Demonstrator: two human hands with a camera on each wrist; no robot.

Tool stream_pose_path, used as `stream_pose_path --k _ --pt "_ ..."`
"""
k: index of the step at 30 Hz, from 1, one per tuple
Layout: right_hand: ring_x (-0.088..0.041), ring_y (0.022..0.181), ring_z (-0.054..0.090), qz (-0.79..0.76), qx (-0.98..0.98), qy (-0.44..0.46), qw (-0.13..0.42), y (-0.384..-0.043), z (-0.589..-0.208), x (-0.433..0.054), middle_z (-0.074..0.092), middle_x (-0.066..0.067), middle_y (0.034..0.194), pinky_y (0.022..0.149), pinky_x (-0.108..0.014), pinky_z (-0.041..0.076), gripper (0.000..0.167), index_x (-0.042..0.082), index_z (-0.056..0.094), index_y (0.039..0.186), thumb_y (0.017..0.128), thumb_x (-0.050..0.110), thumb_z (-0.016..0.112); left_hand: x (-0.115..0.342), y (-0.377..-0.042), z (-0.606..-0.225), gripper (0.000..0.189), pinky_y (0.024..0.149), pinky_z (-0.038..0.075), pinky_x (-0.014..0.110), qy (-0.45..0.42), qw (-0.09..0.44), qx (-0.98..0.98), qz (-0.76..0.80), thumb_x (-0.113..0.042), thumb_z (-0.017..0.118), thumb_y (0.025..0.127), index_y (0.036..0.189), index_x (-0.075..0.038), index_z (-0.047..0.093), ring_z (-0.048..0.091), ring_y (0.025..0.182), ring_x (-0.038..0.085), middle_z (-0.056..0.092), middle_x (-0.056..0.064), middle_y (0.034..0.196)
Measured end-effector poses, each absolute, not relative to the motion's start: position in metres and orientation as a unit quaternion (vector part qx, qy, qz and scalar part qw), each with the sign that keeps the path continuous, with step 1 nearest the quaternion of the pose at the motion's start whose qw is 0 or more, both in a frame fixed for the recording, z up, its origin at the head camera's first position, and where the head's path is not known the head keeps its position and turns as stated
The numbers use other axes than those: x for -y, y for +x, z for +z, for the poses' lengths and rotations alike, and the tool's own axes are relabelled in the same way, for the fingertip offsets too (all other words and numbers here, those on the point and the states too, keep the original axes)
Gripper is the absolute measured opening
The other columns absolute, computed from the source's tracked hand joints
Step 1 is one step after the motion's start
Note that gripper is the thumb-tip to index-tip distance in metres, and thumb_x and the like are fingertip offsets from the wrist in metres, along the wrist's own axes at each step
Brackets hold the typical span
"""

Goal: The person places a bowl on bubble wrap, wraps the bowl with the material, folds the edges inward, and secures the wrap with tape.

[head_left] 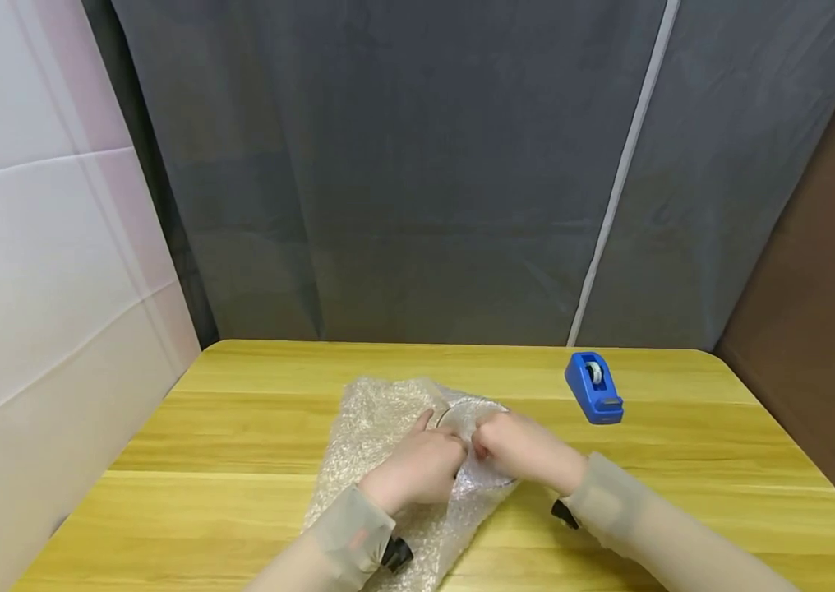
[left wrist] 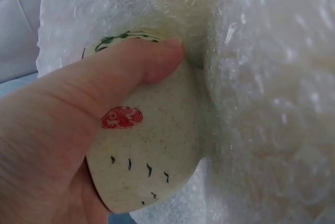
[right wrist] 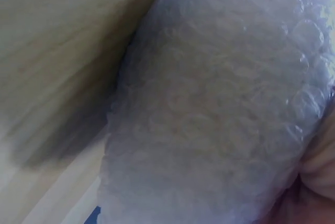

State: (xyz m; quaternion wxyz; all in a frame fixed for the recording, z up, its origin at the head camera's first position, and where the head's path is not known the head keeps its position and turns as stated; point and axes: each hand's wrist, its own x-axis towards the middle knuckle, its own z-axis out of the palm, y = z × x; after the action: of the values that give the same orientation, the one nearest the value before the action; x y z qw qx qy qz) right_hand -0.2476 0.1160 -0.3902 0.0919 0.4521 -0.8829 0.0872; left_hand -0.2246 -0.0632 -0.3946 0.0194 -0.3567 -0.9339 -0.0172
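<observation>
A cream, speckled ceramic piece, apparently a bowl [left wrist: 157,135], shows in the left wrist view with a red seal, green leaves and small dark bird marks. My left hand [head_left: 421,464] grips it, thumb across its decorated face and fingers behind its edge. Bubble wrap [head_left: 369,419] lies under it on the table, and its right side is folded up around the piece. With curled fingers my right hand [head_left: 514,444] holds that raised wrap. In the right wrist view the wrap [right wrist: 209,103] hides what is inside, and only part of the hand [right wrist: 309,198] shows.
A blue tape dispenser [head_left: 595,390] with a roll in it stands at the back right of the wooden table [head_left: 240,427]. A grey curtain [head_left: 417,181] hangs behind the table, with a white panel to the left and a brown one to the right.
</observation>
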Motion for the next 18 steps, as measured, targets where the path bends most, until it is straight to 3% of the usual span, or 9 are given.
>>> stream_pose_path --k 3,7,10,13,16,18 --pt "-0.002 0.053 0.041 0.097 0.883 0.454 0.068 -0.247 -0.39 -0.119 0.046 0.012 0.058 0.048 -0.015 0.038 0.028 0.017 0.057 0.058 0.066 -0.009 0.062 0.06 -0.226 -0.396 0.026 0.11 0.024 0.058 -0.361 0.017 0.932 -0.013 -0.025 0.072 0.078 0.063 -0.023 0.051 0.057 0.098 0.012 0.054 -0.011 0.073" --pt "-0.004 0.052 0.04 0.08 0.887 0.45 0.071 -0.243 -0.388 -0.123 0.045 0.012 0.056 0.049 -0.019 0.04 0.027 0.017 0.055 0.058 0.075 0.0 0.066 0.055 -0.227 -0.397 0.02 0.11 0.025 0.058 -0.369 0.02 0.929 -0.007 -0.024 0.072 0.076 0.066 -0.023 0.055 0.056 0.1 0.011 0.058 -0.013 0.076" --pt "-0.007 0.057 0.051 0.048 0.9 0.43 0.063 -0.236 -0.385 -0.127 0.051 0.011 0.058 0.071 -0.032 0.052 0.022 0.018 0.06 0.065 0.086 0.014 0.066 0.054 -0.227 -0.397 0.015 0.11 0.024 0.059 -0.376 0.019 0.926 -0.007 -0.019 0.072 0.073 0.068 -0.024 0.059 0.056 0.105 0.011 0.064 -0.014 0.086" --pt "-0.011 0.07 0.064 0.03 0.914 0.402 0.034 -0.228 -0.383 -0.128 0.06 0.01 0.065 0.095 -0.05 0.045 0.021 0.019 0.068 0.076 0.093 0.026 0.06 0.057 -0.227 -0.396 0.01 0.111 0.021 0.062 -0.388 0.012 0.922 -0.004 -0.016 0.071 0.072 0.074 -0.025 0.066 0.054 0.112 0.009 0.067 -0.017 0.101" --pt "-0.013 0.076 0.067 0.03 0.922 0.385 0.012 -0.225 -0.384 -0.125 0.063 0.012 0.068 0.103 -0.055 0.038 0.025 0.022 0.07 0.08 0.096 0.033 0.055 0.064 -0.227 -0.394 0.016 0.111 0.018 0.062 -0.397 -0.002 0.918 -0.005 -0.014 0.07 0.072 0.083 -0.025 0.071 0.05 0.121 0.009 0.065 -0.02 0.113" --pt "-0.011 0.072 0.065 0.037 0.924 0.38 0.008 -0.224 -0.385 -0.123 0.06 0.013 0.064 0.104 -0.055 0.036 0.028 0.023 0.068 0.075 0.096 0.036 0.054 0.069 -0.226 -0.39 0.016 0.111 0.019 0.062 -0.403 -0.017 0.915 -0.018 -0.012 0.068 0.073 0.083 -0.023 0.072 0.049 0.125 0.012 0.064 -0.02 0.116"
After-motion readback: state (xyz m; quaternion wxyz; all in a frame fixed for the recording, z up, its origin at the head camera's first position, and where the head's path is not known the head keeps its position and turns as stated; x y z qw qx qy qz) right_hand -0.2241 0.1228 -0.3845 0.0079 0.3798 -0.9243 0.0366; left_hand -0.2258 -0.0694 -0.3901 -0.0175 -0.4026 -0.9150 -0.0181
